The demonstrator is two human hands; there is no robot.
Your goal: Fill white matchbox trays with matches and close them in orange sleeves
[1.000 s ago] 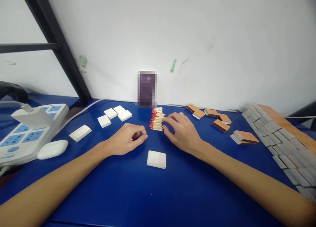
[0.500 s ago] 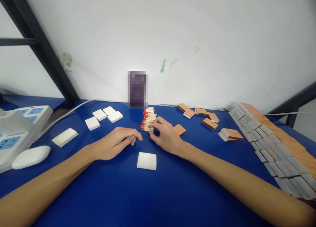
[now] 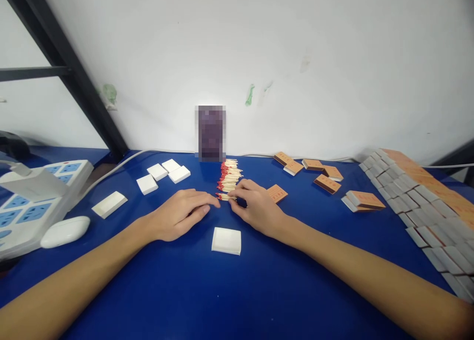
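Note:
My right hand point(image 3: 259, 207) pinches a few matches point(image 3: 225, 197) between thumb and fingertips, low over the blue table. Their red heads point left, toward my left hand point(image 3: 183, 214). That hand holds nothing; its index finger stretches out with the tip beside the match heads, and whether it touches them I cannot tell. Just beyond lies a pile of loose matches point(image 3: 230, 174), red heads to the left. Nearer to me, a white matchbox tray point(image 3: 226, 241) lies between my forearms, its inside facing up.
At left lie several white matchbox trays point(image 3: 147, 184), a white earbud case point(image 3: 65, 231) and a power strip point(image 3: 37, 214). Orange matchbox sleeves point(image 3: 328, 183) are scattered at right, beside a large stack of matchboxes point(image 3: 418, 197). A blurred dark panel point(image 3: 211, 132) leans on the wall.
A small bunch of matches has come away from the pile toward me, pinched in my right hand. My left index fingertip is now close to their heads. The view has shifted slightly.

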